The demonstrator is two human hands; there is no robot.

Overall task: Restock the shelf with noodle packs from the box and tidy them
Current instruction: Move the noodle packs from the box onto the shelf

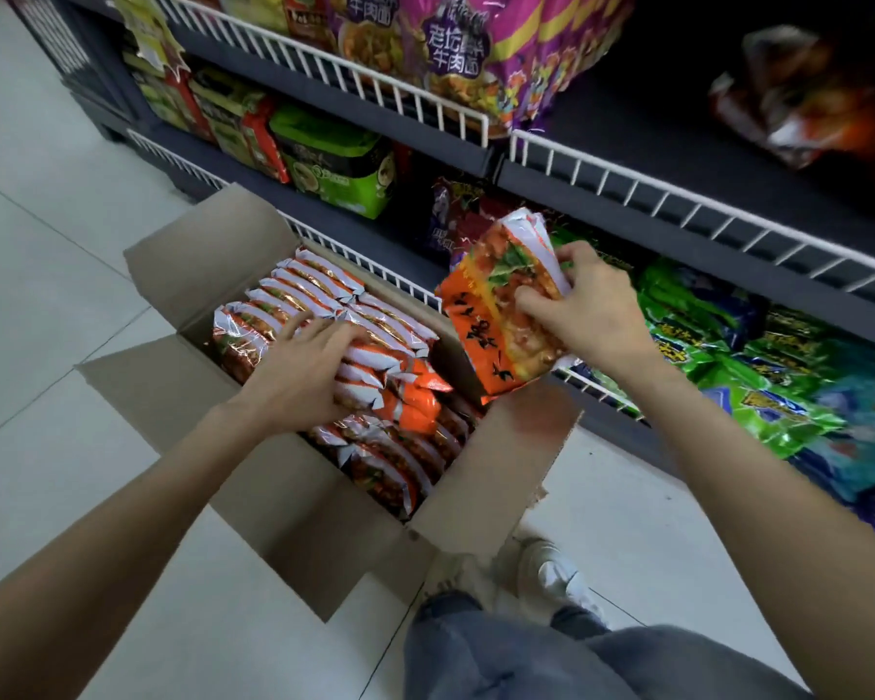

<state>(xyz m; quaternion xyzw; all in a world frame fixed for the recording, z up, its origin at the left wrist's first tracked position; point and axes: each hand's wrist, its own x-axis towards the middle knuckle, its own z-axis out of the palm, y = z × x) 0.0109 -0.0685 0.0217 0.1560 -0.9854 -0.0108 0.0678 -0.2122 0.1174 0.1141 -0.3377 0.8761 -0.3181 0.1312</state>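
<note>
One noodle pack (501, 315) gripped in right hand (584, 315); left hand (301, 376) clutching packs (365, 371) inside box (284, 497).

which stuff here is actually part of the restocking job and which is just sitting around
Part of the job:
orange noodle pack gripped by the right hand
packs in the cardboard box, left hand on them
middle shelf

Just around:
purple packs
green packs
green tubs
</note>
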